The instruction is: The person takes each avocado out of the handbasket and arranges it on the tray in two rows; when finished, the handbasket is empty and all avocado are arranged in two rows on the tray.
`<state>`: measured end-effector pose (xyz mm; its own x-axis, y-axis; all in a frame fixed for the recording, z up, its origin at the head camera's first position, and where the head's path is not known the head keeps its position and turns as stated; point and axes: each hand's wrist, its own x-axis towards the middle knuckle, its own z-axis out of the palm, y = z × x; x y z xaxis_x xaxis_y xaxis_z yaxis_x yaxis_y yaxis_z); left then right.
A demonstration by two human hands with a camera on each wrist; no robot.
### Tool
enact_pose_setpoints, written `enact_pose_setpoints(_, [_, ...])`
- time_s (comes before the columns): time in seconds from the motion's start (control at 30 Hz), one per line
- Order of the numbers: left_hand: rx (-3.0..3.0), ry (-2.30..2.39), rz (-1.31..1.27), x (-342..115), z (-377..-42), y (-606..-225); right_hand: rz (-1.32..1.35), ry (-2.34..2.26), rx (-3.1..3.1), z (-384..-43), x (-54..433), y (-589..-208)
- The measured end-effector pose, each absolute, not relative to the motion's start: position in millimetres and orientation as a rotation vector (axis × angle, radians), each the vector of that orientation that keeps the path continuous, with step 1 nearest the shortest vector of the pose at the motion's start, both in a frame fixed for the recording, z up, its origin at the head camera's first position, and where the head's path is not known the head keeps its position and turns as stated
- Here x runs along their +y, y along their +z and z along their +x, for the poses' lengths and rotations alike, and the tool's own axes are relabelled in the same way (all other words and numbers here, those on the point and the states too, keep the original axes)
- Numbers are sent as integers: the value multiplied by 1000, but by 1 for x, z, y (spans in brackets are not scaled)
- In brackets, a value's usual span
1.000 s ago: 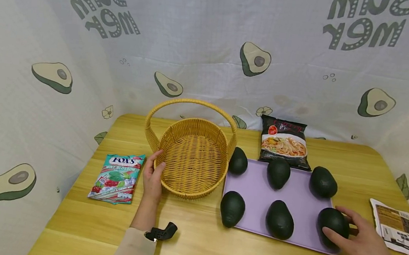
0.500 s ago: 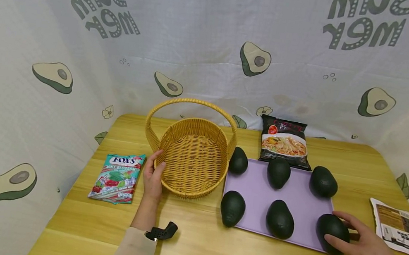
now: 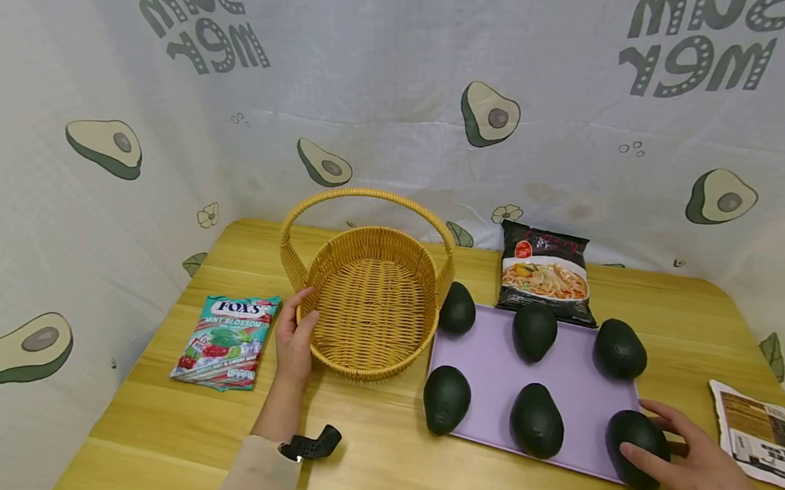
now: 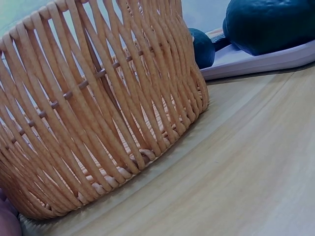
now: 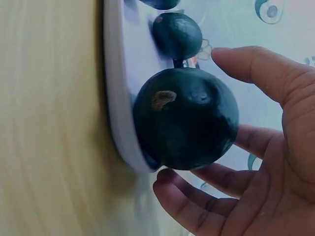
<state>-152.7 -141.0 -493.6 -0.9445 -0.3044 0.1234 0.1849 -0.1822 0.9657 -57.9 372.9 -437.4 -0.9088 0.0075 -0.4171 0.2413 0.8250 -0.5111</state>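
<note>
In the head view my left hand [image 3: 293, 350] holds the left side of a yellow wicker basket [image 3: 372, 307], its thumb over the rim. The left wrist view shows the outer weave of the basket [image 4: 103, 108] standing on the table, most of that hand out of frame. My right hand [image 3: 692, 468] is spread around a dark green avocado [image 3: 633, 450] at the front right corner of a lilac tray [image 3: 585, 393]. In the right wrist view a gap shows between my thumb [image 5: 246, 66] and this avocado [image 5: 187, 118], with the other fingers spread beside and below it.
Several more avocados sit in two rows on the tray, one the front middle avocado [image 3: 537, 421]. A FOX'S candy bag [image 3: 227, 341] lies left of the basket. Behind the tray is a black noodle packet [image 3: 546, 273]; a white-and-brown packet [image 3: 763, 440] lies at the right.
The avocado by my right hand has shifted slightly toward the tray's front edge, then stayed there. My right thumb has risen a little. The left hand and basket have not moved.
</note>
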Motion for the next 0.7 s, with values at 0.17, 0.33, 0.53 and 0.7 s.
enact_pose_setpoints(0.17, [-1765, -2197, 144, -142, -153, -495, 132, -820, 2677, -61, 368, -426])
enact_pose_setpoints(0.33, [-1770, -2193, 136, -143, -153, -495, 115, -838, 2708, -67, 365, -417])
enact_pose_setpoints(0.53, [-1805, -2119, 94, -144, -150, -491, 104, -826, 2792, -74, 355, -404])
enact_pose_setpoints(0.7, [-1931, -1845, 21, -144, -142, -483, 85, -787, 2827, -83, 344, -388])
